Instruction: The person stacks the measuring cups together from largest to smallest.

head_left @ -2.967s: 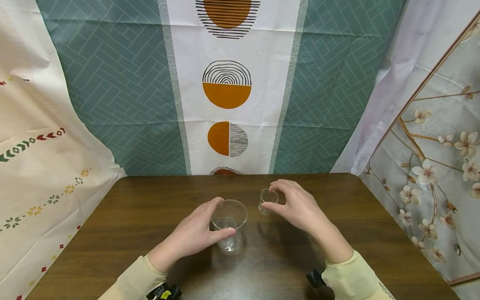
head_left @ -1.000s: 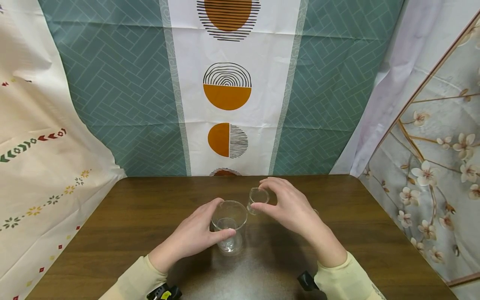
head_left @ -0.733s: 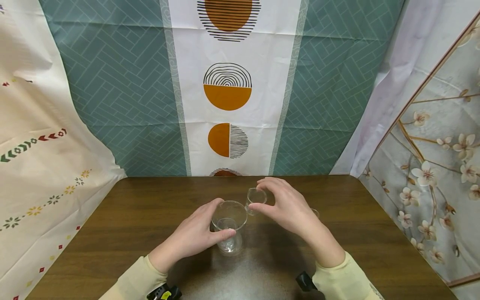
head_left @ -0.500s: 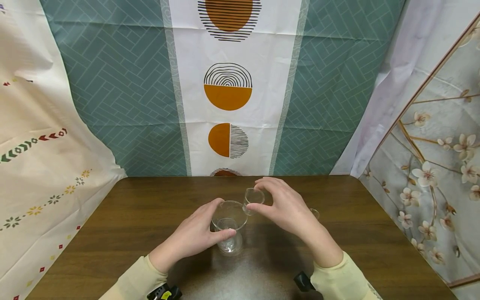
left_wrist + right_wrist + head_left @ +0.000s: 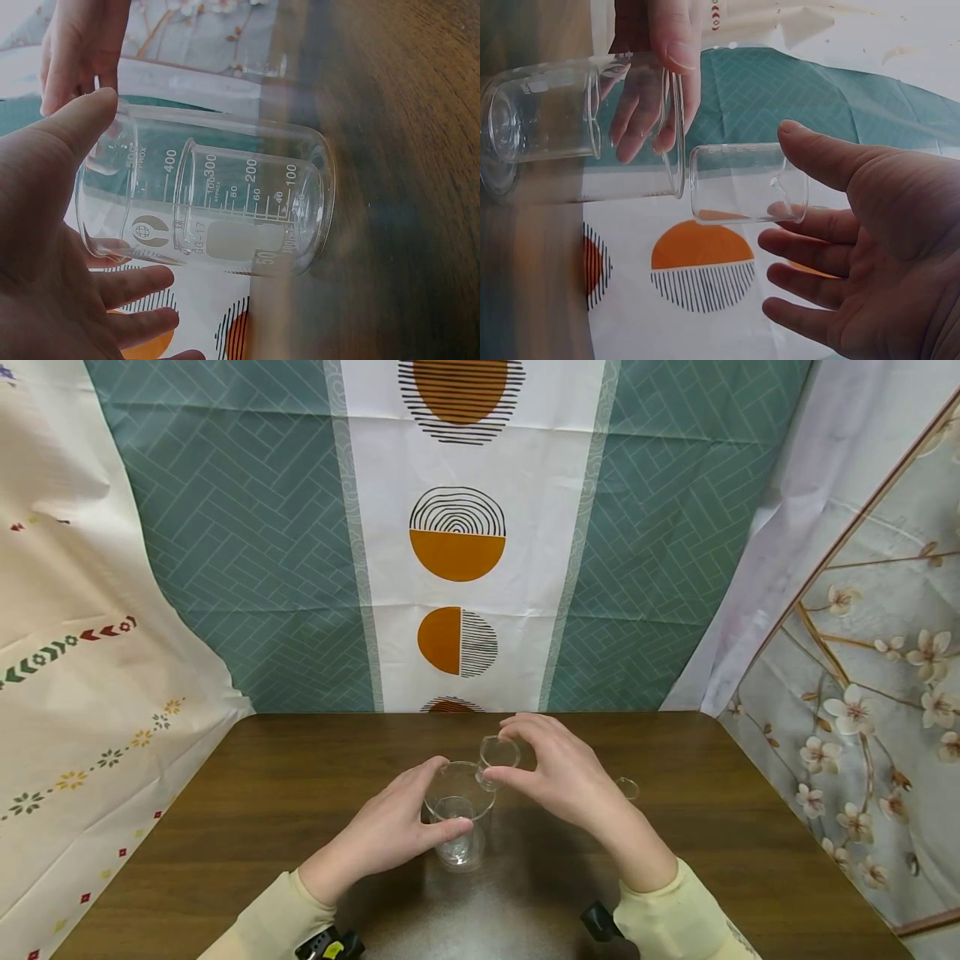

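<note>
Presently, the small glass beaker [image 5: 735, 184] is in the right hand [image 5: 562, 781], pinched near its rim between thumb and index finger, the other fingers extended clear. It is held off the table [image 5: 300, 768], long axis near vertical, mouth up; its spout appears to face away and to the left. Its base sits just above rim level at the far right side of the large graduated beaker [image 5: 154, 187]; contact cannot be confirmed. From the right hand, the large graduated beaker lies left, lower and nearer the person. It stands upright, mouth up, an inner beaker [image 5: 247, 199] upright within. The left hand [image 5: 390, 818], nearer to it, grips its upper wall between thumb and index finger. A glass vessel [image 5: 628, 788], partly hidden, is beside the right wrist.
</note>
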`<state>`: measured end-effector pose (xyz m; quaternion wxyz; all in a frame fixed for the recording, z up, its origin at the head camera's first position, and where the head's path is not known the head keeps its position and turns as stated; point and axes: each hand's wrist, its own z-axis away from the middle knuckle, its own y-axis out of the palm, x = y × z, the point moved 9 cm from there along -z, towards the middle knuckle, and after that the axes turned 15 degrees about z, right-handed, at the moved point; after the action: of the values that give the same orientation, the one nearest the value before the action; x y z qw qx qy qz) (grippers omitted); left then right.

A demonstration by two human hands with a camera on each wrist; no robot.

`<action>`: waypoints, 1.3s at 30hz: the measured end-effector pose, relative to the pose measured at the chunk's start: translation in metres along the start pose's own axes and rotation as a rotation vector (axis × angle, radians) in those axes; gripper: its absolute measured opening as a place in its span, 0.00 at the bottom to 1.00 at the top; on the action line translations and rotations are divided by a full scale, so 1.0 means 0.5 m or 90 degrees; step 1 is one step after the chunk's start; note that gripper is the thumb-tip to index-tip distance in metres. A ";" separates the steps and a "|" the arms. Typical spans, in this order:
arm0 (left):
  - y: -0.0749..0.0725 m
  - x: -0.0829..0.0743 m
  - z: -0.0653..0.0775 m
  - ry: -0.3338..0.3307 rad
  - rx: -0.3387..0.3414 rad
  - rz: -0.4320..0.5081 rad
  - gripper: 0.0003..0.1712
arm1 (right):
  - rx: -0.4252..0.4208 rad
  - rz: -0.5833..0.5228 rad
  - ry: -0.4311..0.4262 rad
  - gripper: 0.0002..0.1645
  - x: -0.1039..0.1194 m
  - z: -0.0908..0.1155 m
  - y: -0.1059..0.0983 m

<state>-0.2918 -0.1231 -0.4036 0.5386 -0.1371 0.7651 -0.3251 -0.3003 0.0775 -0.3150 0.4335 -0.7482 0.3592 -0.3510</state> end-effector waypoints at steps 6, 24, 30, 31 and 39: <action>-0.002 -0.002 0.001 -0.004 -0.003 0.002 0.57 | 0.003 -0.008 -0.009 0.30 0.013 -0.002 0.001; -0.002 -0.002 0.001 -0.004 -0.004 -0.001 0.56 | 0.027 -0.022 -0.048 0.29 0.046 -0.007 0.028; -0.002 0.000 0.000 -0.005 -0.005 -0.001 0.57 | 0.035 -0.028 -0.055 0.28 0.048 -0.006 0.041; -0.002 0.000 0.000 -0.005 -0.005 -0.002 0.57 | 0.037 -0.029 -0.055 0.28 0.049 -0.006 0.043; 0.000 -0.001 -0.001 -0.004 -0.004 -0.001 0.55 | 0.039 -0.040 -0.063 0.30 0.050 -0.006 0.051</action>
<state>-0.2920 -0.1230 -0.4032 0.5404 -0.1406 0.7642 -0.3229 -0.2960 0.0459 -0.3315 0.4624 -0.7619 0.3025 -0.3379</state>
